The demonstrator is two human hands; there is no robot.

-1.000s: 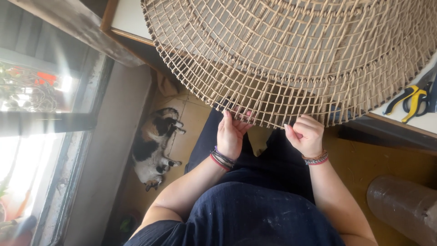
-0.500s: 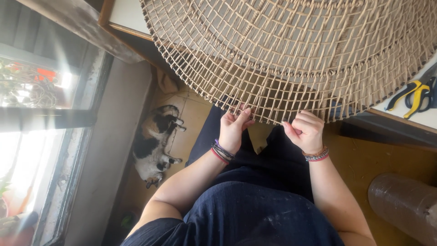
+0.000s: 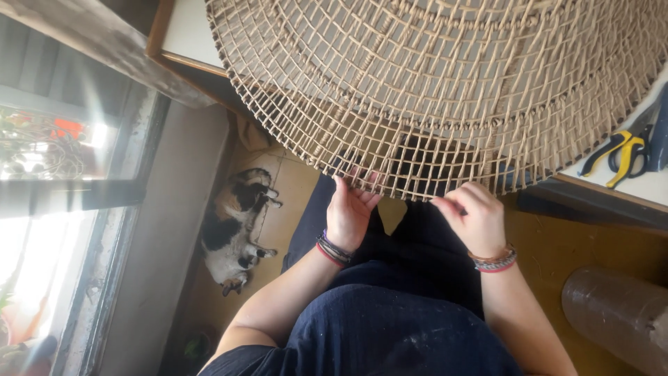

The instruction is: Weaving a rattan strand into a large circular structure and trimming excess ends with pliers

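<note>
Both hands work the rim of a round woven mat [image 3: 445, 90]: left hand [image 3: 350, 212] open beneath it, right hand [image 3: 473, 217] pinching a strand (cat [image 3: 233, 230] lying nearby)

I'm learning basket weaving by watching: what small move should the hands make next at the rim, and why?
Probably the right hand should tuck its pinched strand into the woven disc rim. The left hand braces that edge beside it, and the border there looks open and unfinished.
</note>
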